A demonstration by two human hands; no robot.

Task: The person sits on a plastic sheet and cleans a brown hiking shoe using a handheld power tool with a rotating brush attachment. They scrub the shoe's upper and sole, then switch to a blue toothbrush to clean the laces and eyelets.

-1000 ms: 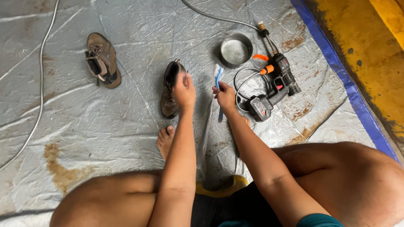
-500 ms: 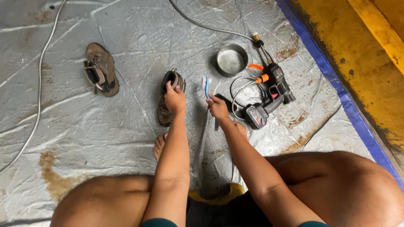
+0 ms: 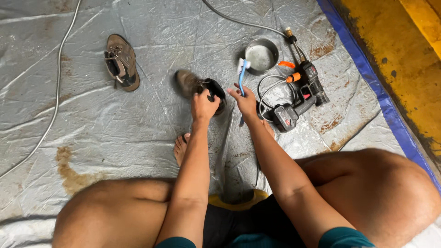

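On the grey tarpaulin, a brown sandal lay well left of the metal bowl. Nearer the bowl, the left hand had its grip closed on a dark sandal, lifted and blurred. Just below the bowl, the right hand gripped a blue toothbrush, bristles up. Right of the bowl lay a black-and-orange cordless sprayer.
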